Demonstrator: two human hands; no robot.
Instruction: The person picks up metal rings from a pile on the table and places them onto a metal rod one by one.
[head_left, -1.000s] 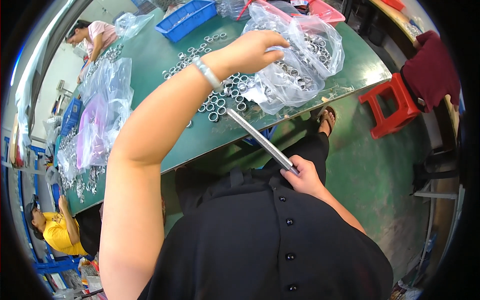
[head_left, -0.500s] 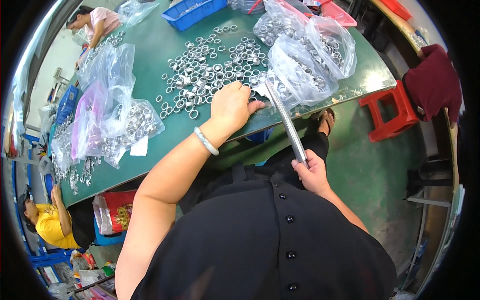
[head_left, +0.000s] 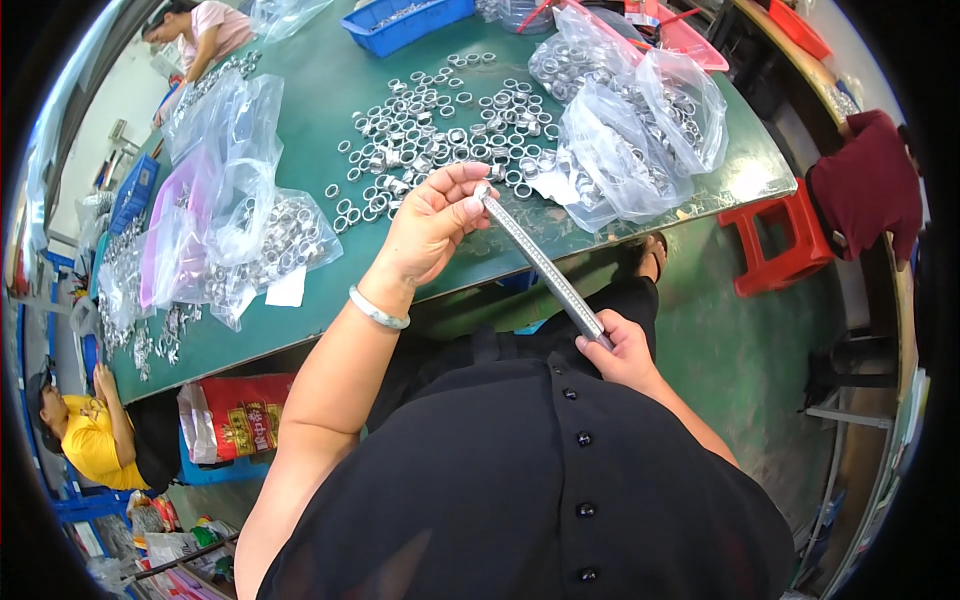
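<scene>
My right hand (head_left: 622, 350) is closed round the thick end of a grey ring mandrel (head_left: 545, 268), a tapered rod with a marked scale, held slanting up and left. At its thin tip, the thumb and fingers of my left hand (head_left: 435, 225) pinch a small silver ring (head_left: 483, 191). Whether the ring sits round the tip or only against it, I cannot tell. Beyond my left hand, many loose silver rings (head_left: 435, 147) lie spread over the green table (head_left: 320, 110). Clear plastic bags (head_left: 620, 150) full of rings stand right of them.
More bagged rings (head_left: 285, 235) lie at left, beside a white paper scrap (head_left: 287, 288). A blue bin (head_left: 408, 28) and a pink tray (head_left: 690, 40) stand at the far side. A red stool (head_left: 775, 240) is at right near a person in maroon (head_left: 865, 185). Two people sit at left.
My left hand has lifted from the ring pile and turned, now pinching a ring at the mandrel's tip. The mandrel's tip has swung left; my right hand still grips it.
</scene>
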